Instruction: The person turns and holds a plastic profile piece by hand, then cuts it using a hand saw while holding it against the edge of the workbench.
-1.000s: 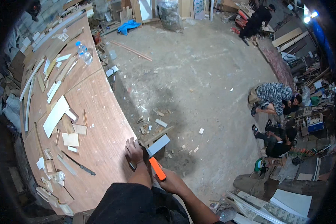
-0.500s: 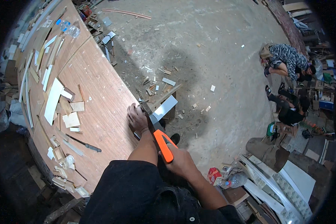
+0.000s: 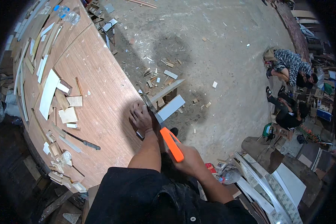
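Observation:
My right hand [image 3: 188, 159] is wrapped round the orange handle of a handsaw [image 3: 171, 145]. The saw's dark blade runs forward from it along the bench edge, across a white board [image 3: 171, 107] whose end juts out over the floor. On the bench side of the blade, my left hand [image 3: 141, 117] presses on the board with fingers bent over it, close to the blade. Only a sliver of white shows by the wrist; the hand hides the rest of that part. Beneath me, the wooden bench [image 3: 104, 82] has a pale brown top.
On the bench lie a second saw or long knife with a dark handle [image 3: 91, 145], white strips [image 3: 49, 91], wood offcuts [image 3: 68, 115] and plastic bottles [image 3: 71, 16]. Offcuts litter the floor [image 3: 227, 108]. Two people [image 3: 289, 108] sit at the right, near stacked panels [image 3: 289, 183].
The view has turned slightly, so the bench things sit further left. Both hands, the saw and the board appear a little further right. The grips are the same.

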Motion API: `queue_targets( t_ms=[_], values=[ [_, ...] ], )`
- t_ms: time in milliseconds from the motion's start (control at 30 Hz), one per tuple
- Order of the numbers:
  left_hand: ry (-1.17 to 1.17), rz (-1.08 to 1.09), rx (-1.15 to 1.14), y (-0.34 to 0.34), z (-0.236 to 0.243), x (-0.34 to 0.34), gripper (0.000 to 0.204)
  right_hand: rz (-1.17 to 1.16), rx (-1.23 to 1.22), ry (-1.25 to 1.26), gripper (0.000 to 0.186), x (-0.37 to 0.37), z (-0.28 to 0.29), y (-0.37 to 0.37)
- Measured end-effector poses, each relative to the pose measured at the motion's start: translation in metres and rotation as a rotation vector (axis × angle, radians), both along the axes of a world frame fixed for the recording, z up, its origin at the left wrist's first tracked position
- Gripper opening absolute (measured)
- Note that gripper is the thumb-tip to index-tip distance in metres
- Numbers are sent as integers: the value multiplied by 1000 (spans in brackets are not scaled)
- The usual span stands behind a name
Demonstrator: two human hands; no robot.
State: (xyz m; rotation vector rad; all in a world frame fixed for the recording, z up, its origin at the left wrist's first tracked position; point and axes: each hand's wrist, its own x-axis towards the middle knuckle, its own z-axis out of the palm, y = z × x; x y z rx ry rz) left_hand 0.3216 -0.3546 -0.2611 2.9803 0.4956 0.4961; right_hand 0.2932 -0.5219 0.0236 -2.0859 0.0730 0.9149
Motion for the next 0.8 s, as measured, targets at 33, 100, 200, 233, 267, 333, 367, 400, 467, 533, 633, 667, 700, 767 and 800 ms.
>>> queue_targets(
  t_ms=[33, 100, 200, 233, 267, 333, 367, 400, 467, 533, 633, 667, 700, 767, 800],
  values=[
    [5, -2, -1, -1, 2, 4, 7, 26, 5, 34, 22, -1, 12, -5],
    [-8, 21, -53, -8, 7, 13, 6, 36, -20, 82, 21, 7, 45, -18],
    [-32, -30, -22, -6, 12, 8, 8, 24, -26, 131, 22, 4, 42, -29],
    [-4, -21, -83, -13, 25, 12, 11, -10, 9, 63, 22, 1, 24, -29],
    [-6, -27, -85, -15, 25, 12, 11, -46, 44, -5, 21, 0, 14, -28],
    [-64, -39, -57, -8, 21, 8, 14, -31, 30, -2, 21, 0, 15, -19],
    [-69, -34, -20, -1, 16, 10, 14, -16, 10, 3, 21, 0, 16, -16],
    [-64, -41, -21, -4, 19, 10, 14, -24, 8, 9, 21, -2, 15, -15],
    [0, -16, -42, -6, 26, 9, 11, 32, -4, 7, 22, -8, 13, -14],
    [-1, -31, -31, -11, 31, 13, 10, 17, 19, 46, 22, 2, 35, -19],
    [-13, -42, -44, -9, 26, 13, 8, 33, 29, 38, 21, -2, 10, -20],
    [-25, -38, -60, -8, 20, 12, 8, 65, 23, -12, 20, -5, -8, -21],
    [-19, -49, -6, -3, 18, 10, 8, 13, 44, -50, 22, -7, -13, -11],
    [-28, -27, -26, -4, 10, 10, 8, -2, 36, -12, 25, 0, -15, -15],
    [-25, -25, -54, -4, 9, 10, 8, -36, 21, 39, 28, 8, -7, -13]
  ],
)
